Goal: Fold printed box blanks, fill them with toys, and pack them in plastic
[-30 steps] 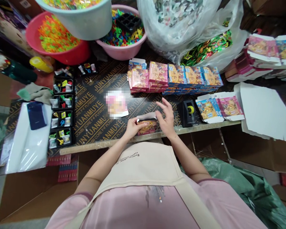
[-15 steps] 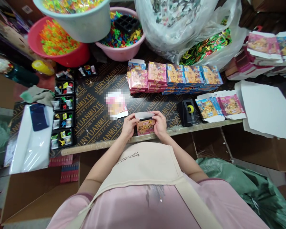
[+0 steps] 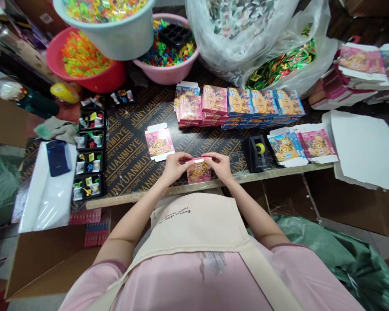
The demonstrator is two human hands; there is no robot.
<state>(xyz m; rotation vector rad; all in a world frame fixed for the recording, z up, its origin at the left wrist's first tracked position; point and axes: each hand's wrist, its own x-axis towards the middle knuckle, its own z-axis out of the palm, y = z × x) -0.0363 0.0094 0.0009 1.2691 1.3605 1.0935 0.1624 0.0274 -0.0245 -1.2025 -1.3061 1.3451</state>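
Observation:
A small pink box stands at the table's front edge, its printed face toward me. My left hand grips its upper left corner, fingers bent over the top. On the other side my right hand pinches the upper right corner. The box's top flap lies folded down between my fingertips. A flat pink carton with white flaps lies just beyond my left hand. Behind my hands stand stacked pink boxes and blue boxes.
A black tape dispenser stands right of my hands, beside flat cartons. Filled black trays line the left side. Tubs of small toys and a plastic bag stand at the back. A blue phone lies left.
The box's raised white flap has come down over the top. My fingers have moved inward along the top edge. The whole view has shifted slightly.

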